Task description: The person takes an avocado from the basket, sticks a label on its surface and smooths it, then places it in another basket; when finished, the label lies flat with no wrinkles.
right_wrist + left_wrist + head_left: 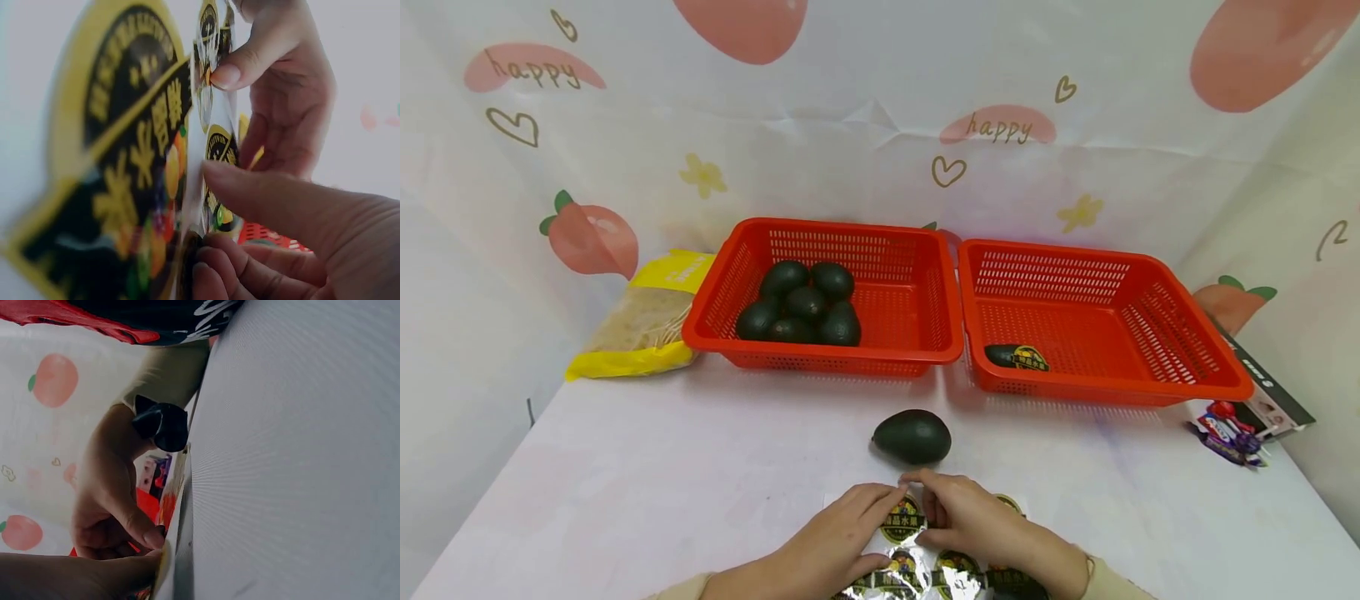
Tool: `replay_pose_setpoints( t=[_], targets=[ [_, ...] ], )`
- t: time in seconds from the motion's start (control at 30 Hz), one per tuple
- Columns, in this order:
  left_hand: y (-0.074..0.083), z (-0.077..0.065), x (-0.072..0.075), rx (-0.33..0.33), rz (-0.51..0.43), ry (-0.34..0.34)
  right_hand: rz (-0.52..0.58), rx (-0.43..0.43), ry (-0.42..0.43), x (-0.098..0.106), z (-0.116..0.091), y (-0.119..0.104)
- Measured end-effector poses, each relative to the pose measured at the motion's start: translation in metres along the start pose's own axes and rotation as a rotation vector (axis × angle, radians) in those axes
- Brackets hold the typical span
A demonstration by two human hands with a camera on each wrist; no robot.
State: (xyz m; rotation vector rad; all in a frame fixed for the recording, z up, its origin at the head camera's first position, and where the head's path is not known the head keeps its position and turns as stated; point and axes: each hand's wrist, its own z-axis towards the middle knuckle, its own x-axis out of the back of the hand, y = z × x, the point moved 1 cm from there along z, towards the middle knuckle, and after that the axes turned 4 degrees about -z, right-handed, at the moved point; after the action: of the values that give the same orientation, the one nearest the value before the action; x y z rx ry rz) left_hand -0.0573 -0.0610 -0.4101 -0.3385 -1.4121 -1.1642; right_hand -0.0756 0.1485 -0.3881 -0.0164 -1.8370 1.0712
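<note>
A shiny sheet of round black-and-gold fruit stickers point(902, 571) lies on the table beneath both hands. My left hand point(838, 533) rests on its left part, fingers stretched toward the far edge and thumb on the sheet. With fingers bent, my right hand point(977, 517) picks at the edge of a sticker point(901, 521) near the top; its index tip meets the left fingertips. The right wrist view shows both thumbs by the sheet, and the exact pinch is partly hidden. Just beyond the hands lies a dark green avocado point(913, 437) without a sticker.
At the back left, a red basket point(895, 358) contains several avocados point(806, 304). Beside it, another red basket point(1112, 387) holds a stickered avocado point(1002, 356). A yellow-edged bag point(640, 325) stands far left; wrapped candies point(1231, 435) and a dark box point(1270, 387) lie far right.
</note>
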Motion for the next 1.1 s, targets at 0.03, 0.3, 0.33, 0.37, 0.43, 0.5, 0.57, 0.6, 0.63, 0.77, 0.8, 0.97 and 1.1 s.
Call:
replay_pose_setpoints(
  t=[0.03, 0.3, 0.33, 0.37, 0.43, 0.5, 0.57, 0.6, 0.63, 0.77, 0.8, 0.97, 1.1],
  targets=[
    [0.000, 0.000, 0.000, -0.003, -0.007, 0.009, -0.006, -0.003, 0.005, 0.000, 0.000, -0.001],
    [0.002, 0.001, 0.001, 0.039, -0.034, -0.028, -0.094, 0.031, 0.078, -0.003, -0.001, -0.002],
    [0.002, 0.000, 0.001, 0.043, -0.032, -0.029, -0.116, 0.041, 0.091, -0.004, -0.001, -0.002],
    [0.002, 0.000, 0.001, 0.039, -0.028, -0.023, -0.132, 0.050, 0.104, -0.004, -0.001, -0.002],
    [0.002, 0.000, 0.001, 0.022, -0.013, 0.000, -0.157, 0.065, 0.126, -0.005, -0.001, -0.002],
    [0.002, -0.001, 0.000, -0.001, 0.010, 0.022, -0.175, 0.070, 0.139, -0.006, -0.001, -0.002],
    [0.002, -0.001, 0.000, -0.013, 0.025, 0.028, -0.189, 0.071, 0.150, -0.006, -0.001, -0.003],
    [0.002, -0.002, 0.000, -0.010, 0.026, 0.020, -0.190, 0.071, 0.154, -0.007, -0.001, -0.003],
    [0.002, -0.002, 0.001, -0.003, 0.018, 0.005, -0.191, 0.072, 0.158, -0.007, -0.002, -0.003],
    [0.002, -0.003, 0.002, 0.044, -0.017, -0.060, -0.131, 0.088, 0.177, -0.009, -0.002, -0.001],
    [0.002, -0.003, 0.002, 0.057, -0.029, -0.073, -0.105, 0.092, 0.184, -0.010, -0.002, 0.000],
    [0.002, -0.005, 0.001, 0.092, -0.051, -0.071, 0.015, 0.128, 0.220, -0.013, 0.001, 0.004],
    [0.003, -0.006, 0.001, 0.116, -0.035, -0.081, 0.051, 0.157, 0.233, -0.015, 0.001, 0.003]
  ],
)
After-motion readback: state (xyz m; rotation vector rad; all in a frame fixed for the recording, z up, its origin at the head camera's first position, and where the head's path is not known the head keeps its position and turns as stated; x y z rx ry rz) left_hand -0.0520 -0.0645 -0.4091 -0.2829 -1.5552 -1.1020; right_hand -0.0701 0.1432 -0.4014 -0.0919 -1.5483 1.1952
